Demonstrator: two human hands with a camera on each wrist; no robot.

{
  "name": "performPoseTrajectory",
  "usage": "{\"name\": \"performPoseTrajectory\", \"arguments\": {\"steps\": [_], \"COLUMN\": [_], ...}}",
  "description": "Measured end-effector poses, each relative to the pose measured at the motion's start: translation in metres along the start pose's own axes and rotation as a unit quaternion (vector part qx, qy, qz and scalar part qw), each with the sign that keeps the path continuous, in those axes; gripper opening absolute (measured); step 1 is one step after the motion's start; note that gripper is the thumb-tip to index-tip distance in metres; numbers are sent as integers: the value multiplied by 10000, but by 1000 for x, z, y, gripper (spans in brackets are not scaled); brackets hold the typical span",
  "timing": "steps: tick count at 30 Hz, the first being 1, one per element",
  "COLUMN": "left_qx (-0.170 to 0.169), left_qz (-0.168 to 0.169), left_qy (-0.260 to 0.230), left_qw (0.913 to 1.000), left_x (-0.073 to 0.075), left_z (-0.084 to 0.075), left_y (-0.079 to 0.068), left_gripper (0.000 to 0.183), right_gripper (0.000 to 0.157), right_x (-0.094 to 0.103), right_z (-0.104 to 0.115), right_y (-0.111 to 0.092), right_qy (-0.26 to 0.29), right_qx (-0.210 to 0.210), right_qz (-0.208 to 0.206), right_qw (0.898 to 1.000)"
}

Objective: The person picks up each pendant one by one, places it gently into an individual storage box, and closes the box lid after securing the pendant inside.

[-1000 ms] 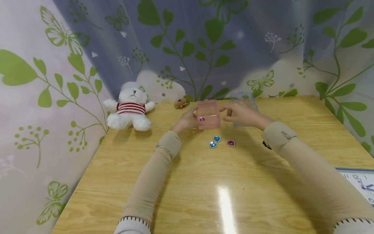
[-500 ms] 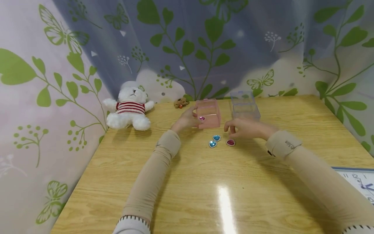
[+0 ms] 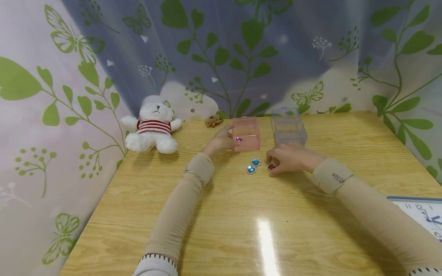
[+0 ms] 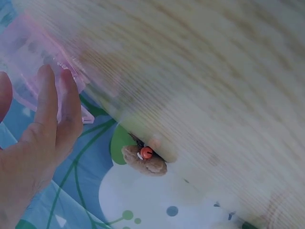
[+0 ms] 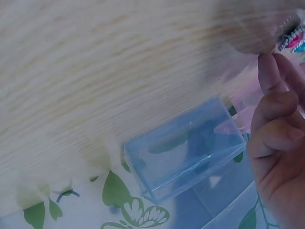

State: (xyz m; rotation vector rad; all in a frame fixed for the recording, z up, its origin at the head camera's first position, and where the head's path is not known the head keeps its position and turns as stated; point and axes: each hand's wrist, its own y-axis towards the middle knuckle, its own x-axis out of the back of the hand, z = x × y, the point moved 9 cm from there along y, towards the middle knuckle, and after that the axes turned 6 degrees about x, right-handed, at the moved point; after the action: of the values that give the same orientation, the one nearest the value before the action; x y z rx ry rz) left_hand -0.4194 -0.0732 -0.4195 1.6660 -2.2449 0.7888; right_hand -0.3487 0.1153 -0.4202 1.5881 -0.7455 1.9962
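Note:
My left hand (image 3: 221, 141) rests against the left side of a clear pink box (image 3: 253, 145), its lid raised; in the left wrist view the fingers (image 4: 69, 107) lie fairly straight along it. A magenta gem (image 3: 238, 139) shows through that box close to my thumb. My right hand (image 3: 291, 158) is down on the table, bent thumb and forefinger at either side of a red gem (image 3: 271, 167) with a silver beaded rim. Part of that gem is hidden by the fingers. Two blue heart-shaped gems (image 3: 251, 169) lie just left of it.
Behind my right hand stands a clear bluish box (image 3: 291, 132), lid up. A white teddy bear (image 3: 153, 126) in a striped top sits at the back left, near a small brown plush trinket (image 3: 213, 121). A white clock-face board (image 3: 419, 211) lies at the right edge.
My right hand has moved from between the boxes down toward me to the red gem, uncovering the bluish box. The left hand stays at the pink box.

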Motion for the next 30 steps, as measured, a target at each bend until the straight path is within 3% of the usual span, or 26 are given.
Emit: {"name": "performPoseTrajectory", "arguments": {"steps": [10,22,30], "left_qx": [17,129,82], "left_qz": [10,37,22], "left_qy": [103,206,186], "left_qw": [9999,9997,9998], "left_x": [-1,-1,-1], "left_z": [1,2,2], "left_y": [1,3,3], "left_gripper": [87,85,85], "right_gripper": [25,12,21], "right_x": [-5,0,20], "right_z": [0,2,5], "right_y": [3,1,5], "right_qy": [-232,67,181], "right_qx": [11,204,278], "right_qz": [-187,-505,-1129], "right_qw": [9996,9985,9930]}}
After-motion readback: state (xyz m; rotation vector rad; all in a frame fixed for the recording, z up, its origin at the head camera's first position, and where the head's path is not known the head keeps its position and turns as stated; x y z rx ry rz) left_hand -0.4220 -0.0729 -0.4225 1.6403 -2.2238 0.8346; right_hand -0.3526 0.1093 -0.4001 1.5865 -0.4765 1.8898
